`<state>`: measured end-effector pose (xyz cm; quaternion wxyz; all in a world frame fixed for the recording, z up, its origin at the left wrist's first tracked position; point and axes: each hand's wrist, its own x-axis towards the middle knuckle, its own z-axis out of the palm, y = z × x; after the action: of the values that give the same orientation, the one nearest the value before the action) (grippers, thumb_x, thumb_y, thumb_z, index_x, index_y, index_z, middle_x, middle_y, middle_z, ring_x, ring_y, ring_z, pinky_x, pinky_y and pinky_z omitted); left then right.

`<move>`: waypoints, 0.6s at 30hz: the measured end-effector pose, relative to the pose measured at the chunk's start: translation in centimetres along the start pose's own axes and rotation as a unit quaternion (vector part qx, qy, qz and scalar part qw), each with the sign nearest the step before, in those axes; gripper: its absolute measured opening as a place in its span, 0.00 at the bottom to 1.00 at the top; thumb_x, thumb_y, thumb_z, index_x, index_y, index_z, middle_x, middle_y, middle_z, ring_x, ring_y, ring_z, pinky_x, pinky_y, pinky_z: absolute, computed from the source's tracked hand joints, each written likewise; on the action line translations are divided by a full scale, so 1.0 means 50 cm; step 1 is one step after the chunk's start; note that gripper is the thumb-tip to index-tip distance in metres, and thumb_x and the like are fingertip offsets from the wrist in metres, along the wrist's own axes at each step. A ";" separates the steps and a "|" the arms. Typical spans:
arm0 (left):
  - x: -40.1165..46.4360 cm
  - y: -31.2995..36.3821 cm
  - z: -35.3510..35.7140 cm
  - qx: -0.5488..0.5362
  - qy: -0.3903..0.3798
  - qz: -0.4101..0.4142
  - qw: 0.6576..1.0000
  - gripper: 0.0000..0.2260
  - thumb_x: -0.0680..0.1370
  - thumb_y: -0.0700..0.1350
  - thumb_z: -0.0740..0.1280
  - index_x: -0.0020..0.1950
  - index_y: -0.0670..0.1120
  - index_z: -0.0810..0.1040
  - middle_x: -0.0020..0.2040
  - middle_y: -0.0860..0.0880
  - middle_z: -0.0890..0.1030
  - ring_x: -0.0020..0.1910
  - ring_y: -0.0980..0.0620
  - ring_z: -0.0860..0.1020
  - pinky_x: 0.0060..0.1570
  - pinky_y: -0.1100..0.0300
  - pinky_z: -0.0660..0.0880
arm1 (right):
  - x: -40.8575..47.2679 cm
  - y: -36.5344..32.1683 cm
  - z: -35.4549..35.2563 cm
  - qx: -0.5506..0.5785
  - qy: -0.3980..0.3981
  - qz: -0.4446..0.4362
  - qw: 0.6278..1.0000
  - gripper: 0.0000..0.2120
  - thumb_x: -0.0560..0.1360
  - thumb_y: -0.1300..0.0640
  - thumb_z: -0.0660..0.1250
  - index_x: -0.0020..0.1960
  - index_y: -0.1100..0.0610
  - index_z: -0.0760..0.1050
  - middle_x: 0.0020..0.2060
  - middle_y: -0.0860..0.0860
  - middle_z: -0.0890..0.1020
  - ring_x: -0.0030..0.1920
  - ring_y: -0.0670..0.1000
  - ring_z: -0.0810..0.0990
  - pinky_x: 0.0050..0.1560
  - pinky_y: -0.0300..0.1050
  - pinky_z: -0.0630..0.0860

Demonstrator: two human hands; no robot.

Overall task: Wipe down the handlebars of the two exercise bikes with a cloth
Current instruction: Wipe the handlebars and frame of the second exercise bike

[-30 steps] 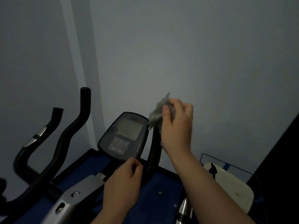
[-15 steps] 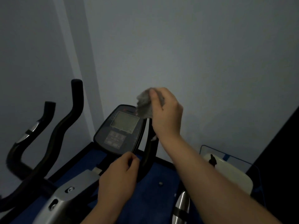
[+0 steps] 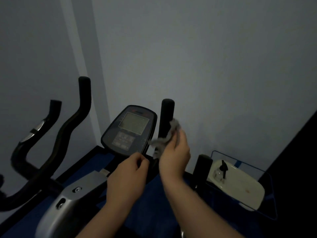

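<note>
Dim grey-walled corner, right hand [image 3: 175,152] gripping a grey cloth [image 3: 164,138] against the upright black handlebar [image 3: 166,117], left hand [image 3: 130,172] curled round the bar's base below the console [image 3: 130,129]

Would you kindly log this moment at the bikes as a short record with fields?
right hand: holds grey cloth against the upright handlebar
left hand: fingers curled at the bar's base, below the console
other handlebars: at left, untouched
background: white tray at right
lighting: dim
</note>
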<state>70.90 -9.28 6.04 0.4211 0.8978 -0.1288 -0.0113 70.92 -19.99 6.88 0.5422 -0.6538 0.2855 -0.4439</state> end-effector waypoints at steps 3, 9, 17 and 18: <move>-0.002 -0.001 0.000 0.014 0.000 0.005 1.000 0.11 0.78 0.55 0.58 0.38 0.57 0.74 0.31 0.57 0.78 0.31 0.62 0.74 0.29 0.60 0.62 | -0.006 0.012 -0.009 0.000 0.022 0.094 0.995 0.12 0.81 0.56 0.56 0.54 0.53 0.79 0.44 0.51 0.83 0.46 0.52 0.82 0.40 0.31 0.78; 0.000 -0.018 -0.012 -0.052 -0.019 -0.006 0.998 0.08 0.76 0.53 0.62 0.39 0.55 0.77 0.36 0.56 0.80 0.37 0.59 0.77 0.35 0.58 0.70 | 0.029 -0.043 0.013 0.014 -0.007 0.103 0.995 0.16 0.82 0.50 0.52 0.52 0.54 0.77 0.42 0.48 0.80 0.45 0.50 0.79 0.43 0.41 0.73; -0.040 -0.066 -0.043 -0.098 -0.085 0.092 0.987 0.06 0.79 0.52 0.60 0.49 0.62 0.76 0.45 0.63 0.82 0.47 0.66 0.78 0.47 0.60 0.76 | -0.092 -0.003 -0.047 0.015 -0.056 0.232 0.971 0.18 0.81 0.47 0.55 0.41 0.54 0.78 0.39 0.53 0.83 0.41 0.51 0.82 0.42 0.47 0.79; -0.050 -0.071 -0.048 -0.090 -0.087 0.103 0.987 0.07 0.80 0.52 0.59 0.52 0.64 0.75 0.47 0.65 0.81 0.48 0.68 0.77 0.47 0.64 0.74 | -0.076 -0.012 -0.039 0.027 -0.036 0.217 0.975 0.18 0.81 0.48 0.55 0.44 0.54 0.79 0.42 0.55 0.83 0.44 0.53 0.82 0.48 0.51 0.80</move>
<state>69.59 -4.72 4.66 0.4859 0.8339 -0.2555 -0.0577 67.44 -17.48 6.44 0.6529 -0.5771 0.3886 -0.2993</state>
